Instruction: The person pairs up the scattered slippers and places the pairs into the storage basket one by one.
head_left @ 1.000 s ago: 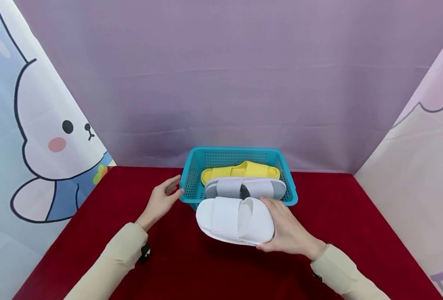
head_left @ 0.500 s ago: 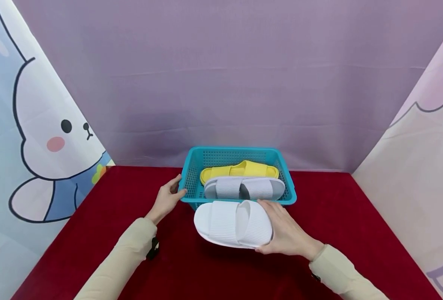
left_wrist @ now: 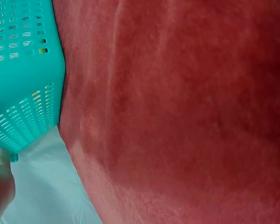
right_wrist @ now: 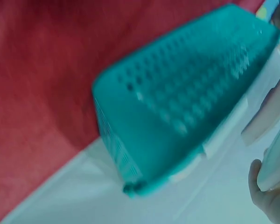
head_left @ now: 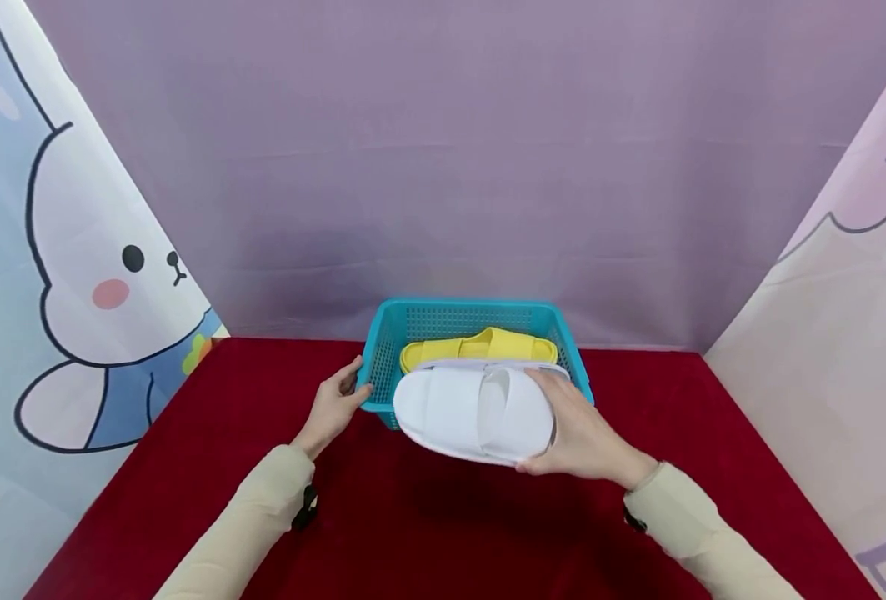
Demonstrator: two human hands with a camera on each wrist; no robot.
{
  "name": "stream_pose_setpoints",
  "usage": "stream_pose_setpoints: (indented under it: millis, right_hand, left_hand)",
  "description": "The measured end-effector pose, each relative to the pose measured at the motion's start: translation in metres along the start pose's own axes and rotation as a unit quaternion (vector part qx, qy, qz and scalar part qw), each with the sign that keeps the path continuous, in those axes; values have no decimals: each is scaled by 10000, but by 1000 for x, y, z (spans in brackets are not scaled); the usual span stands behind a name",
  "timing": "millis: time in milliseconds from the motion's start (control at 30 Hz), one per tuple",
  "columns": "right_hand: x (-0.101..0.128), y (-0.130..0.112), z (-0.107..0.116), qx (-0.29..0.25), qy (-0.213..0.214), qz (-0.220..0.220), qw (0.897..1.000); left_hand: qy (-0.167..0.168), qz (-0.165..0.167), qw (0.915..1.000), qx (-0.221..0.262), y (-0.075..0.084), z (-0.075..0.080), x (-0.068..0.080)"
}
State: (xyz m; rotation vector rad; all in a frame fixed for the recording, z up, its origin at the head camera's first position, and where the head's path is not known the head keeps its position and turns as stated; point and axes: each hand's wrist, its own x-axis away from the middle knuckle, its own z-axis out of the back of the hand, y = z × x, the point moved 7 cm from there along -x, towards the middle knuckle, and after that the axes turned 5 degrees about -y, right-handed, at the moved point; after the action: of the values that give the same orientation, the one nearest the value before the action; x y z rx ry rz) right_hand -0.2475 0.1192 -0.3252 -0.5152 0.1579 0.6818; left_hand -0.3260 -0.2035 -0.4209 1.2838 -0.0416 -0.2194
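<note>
A pair of white slippers (head_left: pixel 450 412), fitted into each other with two ribbed straps showing, is held over the front rim of a turquoise basket (head_left: pixel 382 410). My right hand (head_left: pixel 581 433) grips the pair at its right end, thumb below. My left hand (head_left: pixel 332 412) holds the basket's left rim near the front corner, thumb over the edge. Inside the basket, yellow slippers (head_left: pixel 513 343) lie at the back. A grey-and-white pair (head_left: pixel 443 363) lies before them, mostly hidden by the white slippers. In the right wrist view, pale soles (right_wrist: pixel 270 112) appear at the edge, blurred.
The basket stands on a dark red cloth (head_left: pixel 443 533) near its back edge. A plain purple curtain (head_left: pixel 443 167) hangs behind. Printed cloths stand at both sides, the left one with a cartoon animal (head_left: pixel 112 250).
My right hand has raised the white slippers and moved them toward the basket, covering most of the grey-and-white pair. My left hand has closed in on the basket's left rim.
</note>
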Motion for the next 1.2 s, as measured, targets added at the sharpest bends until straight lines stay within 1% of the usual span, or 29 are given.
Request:
stream_pose_setpoints:
  millis: [133, 233, 333, 500, 633, 700, 833, 967, 1067, 1200]
  right_hand:
    - [-23, 11, 20, -102, -66, -137, 9998]
    - [-41, 21, 32, -78, -163, -253, 9995]
    - [-59, 32, 41, -31, -231, -394, 9990]
    - [-87, 51, 49, 30, -281, -573, 9980]
    - [-103, 68, 49, 25, -368, -803, 9961]
    - [-110, 76, 47, -71, -413, -884, 9952]
    - [-123, 94, 39, -131, -536, -976, 9937]
    - [-129, 106, 28, -161, -700, -1085, 9915]
    - [-130, 112, 21, -46, -759, -1114, 9909]
    - [-133, 117, 16, 274, -749, -965, 9921]
  left_hand:
    - [-63, 43, 9999, 124, 1, 0, 0]
    - [-111, 49, 9998, 139, 2, 1, -1]
    - [-95, 17, 10000, -9, 4, 3, 0]
    - [-91, -95, 9996, -232, 7, 4, 1]
    - [-126, -109, 9995, -253, 8, 2, 3]
    - [-131, -120, 9995, -249, 7, 2, 3]
    - [-75, -160, 9997, -170, 5, 4, 2]
    - [-74, -187, 9998, -85, 5, 5, 2]
    - [-86, -177, 9998, -71, 4, 4, 2]
    - [-61, -174, 9998, -47, 4, 2, 1]
